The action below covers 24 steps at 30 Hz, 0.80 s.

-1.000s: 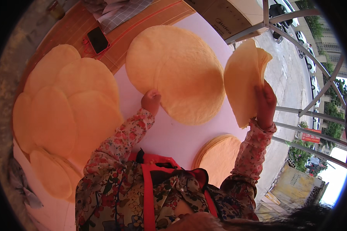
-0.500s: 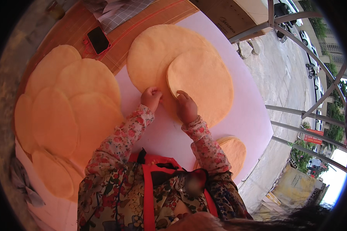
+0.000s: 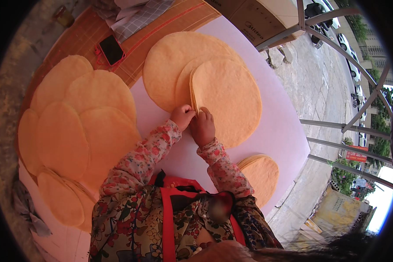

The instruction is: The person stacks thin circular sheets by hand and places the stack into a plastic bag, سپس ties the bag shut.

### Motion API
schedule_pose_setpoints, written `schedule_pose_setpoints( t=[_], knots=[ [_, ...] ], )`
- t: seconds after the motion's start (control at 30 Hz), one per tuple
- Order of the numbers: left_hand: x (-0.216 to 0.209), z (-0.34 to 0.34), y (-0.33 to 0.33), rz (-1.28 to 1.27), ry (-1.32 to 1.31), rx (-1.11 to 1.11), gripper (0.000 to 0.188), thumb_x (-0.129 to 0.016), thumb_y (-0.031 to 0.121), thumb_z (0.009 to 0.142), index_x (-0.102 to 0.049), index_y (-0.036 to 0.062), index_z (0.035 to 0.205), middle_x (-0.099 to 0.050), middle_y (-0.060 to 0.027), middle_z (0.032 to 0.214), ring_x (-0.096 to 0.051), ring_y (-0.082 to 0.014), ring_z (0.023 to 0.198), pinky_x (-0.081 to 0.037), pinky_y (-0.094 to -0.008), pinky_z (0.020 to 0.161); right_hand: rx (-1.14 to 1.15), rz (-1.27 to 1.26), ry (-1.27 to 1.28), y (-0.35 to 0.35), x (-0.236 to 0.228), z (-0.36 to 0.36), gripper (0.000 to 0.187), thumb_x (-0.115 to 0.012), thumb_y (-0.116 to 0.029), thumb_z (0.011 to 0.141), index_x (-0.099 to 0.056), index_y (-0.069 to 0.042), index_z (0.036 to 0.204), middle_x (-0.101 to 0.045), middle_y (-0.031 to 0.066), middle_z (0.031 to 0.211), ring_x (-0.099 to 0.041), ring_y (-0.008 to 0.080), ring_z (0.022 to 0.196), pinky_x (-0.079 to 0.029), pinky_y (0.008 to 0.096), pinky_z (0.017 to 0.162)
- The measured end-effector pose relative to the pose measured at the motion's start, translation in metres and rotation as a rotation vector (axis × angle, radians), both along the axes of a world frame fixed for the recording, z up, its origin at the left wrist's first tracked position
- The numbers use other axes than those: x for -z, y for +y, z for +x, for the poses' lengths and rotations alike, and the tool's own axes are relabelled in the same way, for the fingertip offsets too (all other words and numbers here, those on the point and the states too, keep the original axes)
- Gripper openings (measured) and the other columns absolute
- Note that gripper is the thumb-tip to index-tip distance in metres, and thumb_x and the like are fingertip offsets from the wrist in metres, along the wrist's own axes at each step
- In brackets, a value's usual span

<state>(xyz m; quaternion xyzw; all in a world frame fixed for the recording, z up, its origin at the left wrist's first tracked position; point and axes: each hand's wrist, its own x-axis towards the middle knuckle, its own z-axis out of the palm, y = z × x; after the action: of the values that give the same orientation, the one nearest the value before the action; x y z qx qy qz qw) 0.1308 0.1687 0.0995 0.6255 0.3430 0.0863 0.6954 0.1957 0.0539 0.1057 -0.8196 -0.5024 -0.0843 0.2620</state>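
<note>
Thin round tan sheets, like flatbreads, overlap in a large pile (image 3: pixel 170 56) on the pale table (image 3: pixel 284 126). On top sits a smaller stack of rounds (image 3: pixel 231 100), its left edge slightly fanned. My left hand (image 3: pixel 182 117) is closed, fingertips pinched at the lower left edge of this stack. Close beside it, my right hand (image 3: pixel 203 126) has its fingers curled on the same edge, thumb side toward the left hand. The exact sheet between the left fingertips is hidden.
More tan rounds (image 3: pixel 61 139) lie overlapped at the left. A small stack (image 3: pixel 262 177) lies right of my right forearm. A phone (image 3: pixel 111 50) with a red case rests on a brown mat (image 3: pixel 157 35), near grey checked cloth (image 3: pixel 148 17). A cardboard box (image 3: pixel 253 22) stands beyond the table.
Both hands have come closer together at the stack's left edge, the left moving right and the right shifting slightly left. The edge of the upper stack now looks more fanned and raised.
</note>
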Motion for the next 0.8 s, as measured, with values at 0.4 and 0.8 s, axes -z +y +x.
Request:
schedule_pose_setpoints(
  t=[0.4,0.8],
  knots=[
    [0.024,-0.020,0.007,0.233,0.018,-0.443,0.020,-0.067,0.013,0.070,-0.056,-0.0008,0.080,-0.059,-0.0070,0.070,-0.057,-0.0156,0.068,-0.046,-0.0286,0.062,0.237,0.381,0.888,-0.073,-0.249,0.131,0.016,-0.053,-0.008,0.089,-0.058,0.002,0.101,-0.063,0.0063,0.090,-0.059,0.0110,0.076,-0.048,0.0233,0.067],
    [-0.008,-0.015,0.013,-0.138,0.040,-0.271,0.012,-0.059,0.009,0.078,-0.061,-0.0016,0.083,-0.061,-0.0049,0.067,-0.056,-0.0119,0.055,-0.045,-0.0265,0.052,-0.080,0.043,0.140,0.031,-0.031,0.025,0.014,-0.057,-0.003,0.074,-0.056,-0.001,0.088,-0.061,0.0147,0.099,-0.058,0.0352,0.081,-0.049,0.0413,0.069]
  ],
)
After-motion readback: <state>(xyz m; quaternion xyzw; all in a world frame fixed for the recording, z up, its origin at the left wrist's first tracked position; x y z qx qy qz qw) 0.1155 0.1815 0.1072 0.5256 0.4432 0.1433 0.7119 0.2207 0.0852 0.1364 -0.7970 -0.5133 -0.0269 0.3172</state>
